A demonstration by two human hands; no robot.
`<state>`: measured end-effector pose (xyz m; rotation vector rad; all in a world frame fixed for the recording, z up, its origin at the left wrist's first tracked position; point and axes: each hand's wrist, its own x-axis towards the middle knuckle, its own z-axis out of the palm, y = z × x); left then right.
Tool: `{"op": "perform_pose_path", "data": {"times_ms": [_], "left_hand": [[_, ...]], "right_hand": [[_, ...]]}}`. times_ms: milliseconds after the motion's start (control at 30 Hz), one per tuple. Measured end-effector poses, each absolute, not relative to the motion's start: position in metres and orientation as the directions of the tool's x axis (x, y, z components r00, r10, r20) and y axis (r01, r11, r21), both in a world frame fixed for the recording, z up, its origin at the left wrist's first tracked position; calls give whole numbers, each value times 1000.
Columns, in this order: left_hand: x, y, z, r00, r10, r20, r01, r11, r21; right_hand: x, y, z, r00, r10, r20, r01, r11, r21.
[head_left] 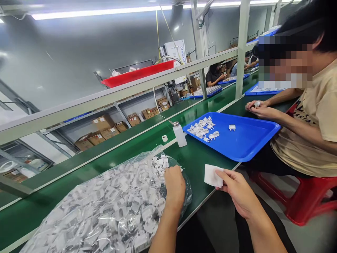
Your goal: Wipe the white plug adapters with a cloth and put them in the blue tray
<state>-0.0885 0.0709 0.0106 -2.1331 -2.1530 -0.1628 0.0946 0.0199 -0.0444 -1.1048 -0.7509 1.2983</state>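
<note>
A large clear plastic bag (100, 211) full of small white plastic plug parts lies on the green bench in front of me. My left hand (174, 188) reaches into the open mouth of the bag, fingers curled down among the parts; what they grip is hidden. My right hand (235, 191) is off the bench edge and pinches a small white cloth (212, 175) between thumb and fingers.
A blue tray (247, 140) with several white plug parts sits to the right, beside a small white dispenser bottle (179, 133). A seated co-worker in a beige shirt (316, 123) works at it on a red stool (308, 196). A red tray (137, 73) rests on the upper rail.
</note>
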Motion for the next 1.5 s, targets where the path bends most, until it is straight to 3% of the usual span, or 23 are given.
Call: {"op": "perform_pose_path", "data": {"times_ms": [233,433,633,800,1033,1100,1200,1300,1500], "left_hand": [[-71,63,9,86,976,202,995,-95,40],[-69,66,-6,-1,970,244,996,-22,90],[-58,72,-14,124,970,210,952,-176,252],[-54,67,-21,306,936,174,871,-349,345],[-53,65,-36,168,961,218,777,-266,570],[-50,67,-40,208,950,232,766,-306,565],[-49,69,-44,233,941,247,756,-335,562],[-50,71,-46,220,944,247,747,-326,580],[-50,71,-50,175,959,224,700,-281,656]], "right_hand": [[117,19,-46,179,975,-133,-339,-66,-939],[121,19,-48,247,965,-88,-227,-31,-973],[116,18,-43,296,955,16,76,-7,-997],[110,20,-42,340,921,190,407,39,-913],[85,30,-53,453,850,268,605,-73,-793],[76,34,-54,373,881,290,640,-18,-768],[72,38,-55,125,934,334,678,166,-716],[80,36,-56,-67,924,377,692,315,-649],[100,28,-65,-285,874,394,709,469,-526]]}}
